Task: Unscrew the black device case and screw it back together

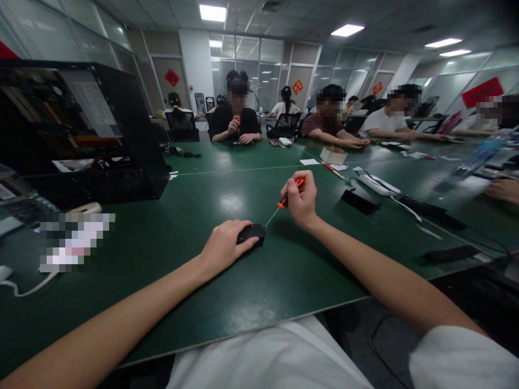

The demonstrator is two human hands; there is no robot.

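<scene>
Pins a small, black, box-shaped piece with rounded edges (260, 234) flat on the green, glossy-topped table (174, 237), just below the middle of the view. Taking that piece as the clock's centre and twelve as straight ahead, reaches in from between eight and nine with the left hand (222, 244), partly curled, fingers draped over the top and thumb pressed along the near side. At two o'clock, grips the orange-and-black handle of a thin-shafted metal screwdriver (283, 203) in the right hand (305, 202), closed in a fist. Slants the shaft down toward seven o'clock, with the tip at or just beside the piece's right end; cannot tell whether touching, or seated in a screw or a seam. Looks like the step of bringing the tool to bear on that end, perhaps to turn or pry. Calls, by the look of it, for a firm left-hand hold, a well-seated tip and a shaft lined up before adding force, with thumb and fingers clear of any slip. Farther off, shows a large black open-sided metal case (141, 129) at ten o'clock, and a flat black rectangular piece (360, 201) and a long white power strip (377, 183) between two and three.
</scene>
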